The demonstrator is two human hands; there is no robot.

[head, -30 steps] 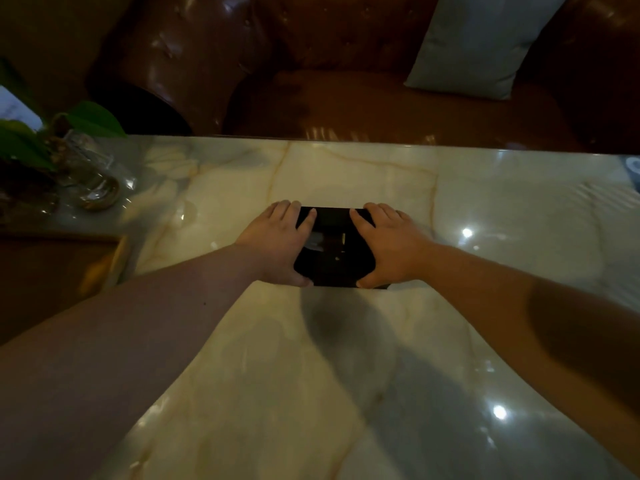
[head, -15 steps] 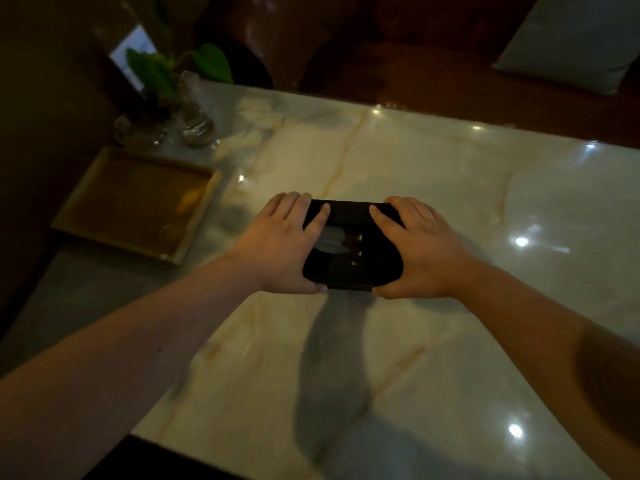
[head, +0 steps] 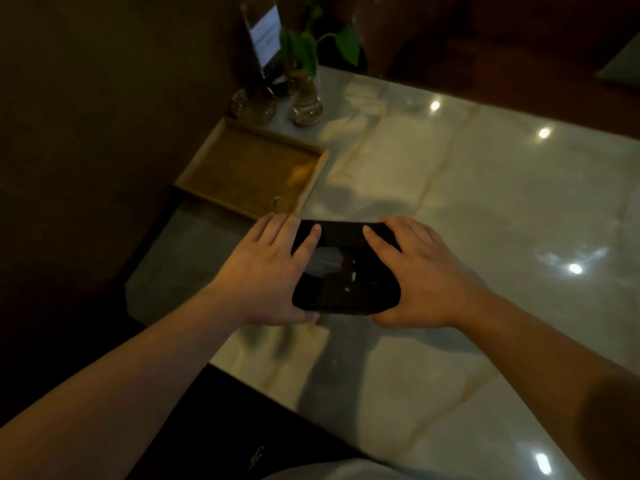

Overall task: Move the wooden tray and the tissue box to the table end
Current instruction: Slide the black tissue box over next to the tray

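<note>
A black tissue box [head: 346,271] with a pale tissue showing in its top slot lies on the marble table [head: 485,209]. My left hand [head: 266,271] grips its left side and my right hand [head: 419,275] grips its right side. The wooden tray [head: 249,168] lies at the table's left end, just beyond my left hand, and looks to hold only a small pale spot.
Two glass vases [head: 304,102] with a green plant [head: 311,46] and a clear card stand [head: 263,39] are behind the tray at the far left corner. A brown leather seat [head: 485,36] runs along the table's far side. A dark wall closes the left.
Both hands have carried the tissue box leftward along the table toward its left end. The view has swung left, bringing the wooden tray and vases fully into sight.
</note>
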